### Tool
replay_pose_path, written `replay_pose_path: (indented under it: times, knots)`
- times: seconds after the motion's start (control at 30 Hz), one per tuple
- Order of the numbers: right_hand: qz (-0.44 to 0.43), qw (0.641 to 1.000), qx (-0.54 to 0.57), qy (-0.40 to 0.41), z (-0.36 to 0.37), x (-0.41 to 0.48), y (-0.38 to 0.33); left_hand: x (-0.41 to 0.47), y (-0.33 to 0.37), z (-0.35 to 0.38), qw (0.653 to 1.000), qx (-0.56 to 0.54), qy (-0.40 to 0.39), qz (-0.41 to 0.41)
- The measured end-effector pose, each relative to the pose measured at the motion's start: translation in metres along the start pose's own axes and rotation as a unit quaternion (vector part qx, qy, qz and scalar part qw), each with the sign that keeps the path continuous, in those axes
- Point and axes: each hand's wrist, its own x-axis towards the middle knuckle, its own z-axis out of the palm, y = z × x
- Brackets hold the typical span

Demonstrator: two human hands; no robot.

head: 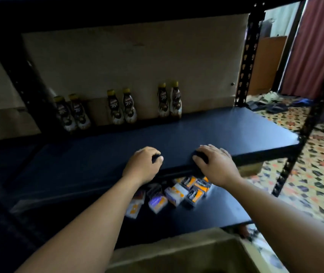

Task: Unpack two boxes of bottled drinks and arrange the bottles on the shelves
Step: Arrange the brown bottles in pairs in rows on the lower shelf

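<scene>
Cardboard box (177,251): open at the bottom of the head view, just under the forearms; contents hidden.
Left hand (143,164): at the front lip of the middle shelf (196,127), fingers curled round a dark object (157,158), too blurred to name.
Right hand (215,164): fingers draped over a dark shape (200,157) at the same lip; gripping or resting, cannot tell.
Bottles (121,107): six upright, three pairs, tight against the shelf's back.
Risk, back row: tall, narrow bottles; a deep reach could clip one and topple its partner.
Risk, front lip: anything slipping here likely drops onto the small cartons (177,192) on the lower shelf (222,211).
</scene>
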Motion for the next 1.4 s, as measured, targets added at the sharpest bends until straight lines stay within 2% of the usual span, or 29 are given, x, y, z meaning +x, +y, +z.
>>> replay_pose_path:
  times: [0.13, 0.2, 0.3, 0.4, 0.43, 0.5, 0.53, 0.57, 0.63, 0.67, 0.73, 0.8, 0.87, 1.0, 1.1, 1.2, 1.4]
  knots:
    - [0.044, 0.996, 0.067, -0.048, -0.002, -0.081, -0.013, -0.080, 0.009, 0.004, 0.999, 0.028, -0.025, 0.021]
    - [0.056, 0.990, 0.084, -0.101, -0.005, -0.116, -0.021, -0.119, 0.010, 0.001, 0.998, -0.017, -0.060, 0.002]
    - [0.077, 0.976, 0.090, -0.185, 0.004, -0.170, -0.025, -0.181, 0.005, -0.008, 0.982, -0.078, -0.166, -0.041]
    - [0.088, 0.956, 0.103, -0.261, 0.017, -0.219, -0.022, -0.232, -0.017, -0.006, 0.956, -0.016, -0.287, -0.051]
    - [0.072, 0.943, 0.075, -0.316, 0.020, -0.233, -0.022, -0.247, -0.027, -0.003, 0.945, -0.001, -0.322, -0.064]
    - [0.037, 0.892, -0.006, -0.451, 0.028, -0.254, -0.026, -0.274, -0.047, 0.007, 0.922, 0.028, -0.375, -0.090]
    - [0.022, 0.869, -0.032, -0.494, 0.033, -0.260, -0.028, -0.287, -0.054, 0.013, 0.907, 0.059, -0.408, -0.092]
    - [0.016, 0.860, -0.037, -0.509, 0.041, -0.263, -0.030, -0.296, -0.058, 0.020, 0.884, 0.098, -0.448, -0.093]
    - [0.000, 0.870, -0.035, -0.491, 0.056, -0.267, -0.033, -0.306, -0.059, 0.032, 0.846, 0.137, -0.506, -0.091]
    - [-0.009, 0.879, -0.042, -0.475, 0.064, -0.268, -0.033, -0.306, -0.055, 0.037, 0.850, 0.117, -0.506, -0.090]
    - [-0.013, 0.882, -0.060, -0.466, 0.082, -0.270, -0.031, -0.301, -0.053, 0.049, 0.884, 0.054, -0.457, -0.087]
    - [0.002, 0.872, -0.056, -0.486, 0.099, -0.272, -0.025, -0.295, -0.056, 0.063, 0.913, 0.038, -0.399, -0.078]
    - [0.023, 0.864, -0.053, -0.500, 0.118, -0.276, -0.015, -0.294, -0.064, 0.080, 0.915, 0.050, -0.392, -0.076]
    - [0.084, 0.851, -0.015, -0.519, 0.155, -0.284, 0.012, -0.300, -0.097, 0.125, 0.880, 0.022, -0.458, -0.125]
    - [0.175, 0.839, 0.053, -0.513, 0.184, -0.296, 0.048, -0.319, -0.127, 0.163, 0.862, -0.002, -0.475, -0.178]
    - [0.210, 0.829, 0.090, -0.511, 0.211, -0.309, 0.094, -0.340, -0.148, 0.198, 0.842, -0.017, -0.490, -0.224]
    - [0.268, 0.802, 0.151, -0.512, 0.231, -0.329, 0.136, -0.366, -0.161, 0.246, 0.807, -0.005, -0.541, -0.238]
